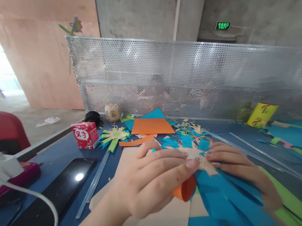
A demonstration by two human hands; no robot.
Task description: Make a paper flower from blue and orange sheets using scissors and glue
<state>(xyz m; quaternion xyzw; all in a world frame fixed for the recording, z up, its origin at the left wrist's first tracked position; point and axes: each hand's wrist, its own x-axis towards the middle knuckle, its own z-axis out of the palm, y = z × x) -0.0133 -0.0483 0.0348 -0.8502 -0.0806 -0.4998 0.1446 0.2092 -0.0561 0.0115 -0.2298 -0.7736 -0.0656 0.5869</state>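
In the head view both hands meet at a paper flower (207, 166) with a cream centre and several blue strips. My left hand (149, 179) has its thumb and fingertips pressed together at the flower's left edge. A small shiny spot shows by the thumb tip; I cannot make out what it is. An orange paper roll (184, 190) shows under that thumb. From the right, my right hand (240, 170) grips the flower's other edge with bent fingers; its thumb is hidden. Cream and blue paper sheets (157, 223) lie below the hands.
Beyond the hands lie orange paper (151, 126), a finished-looking paper flower (114, 135) and scraps. At left are a phone (52, 199), a white cable and a red box (85, 135). Clear glue sticks (93, 183) lie nearby. A perforated metal screen (135, 68) closes the back; a person sits behind it.
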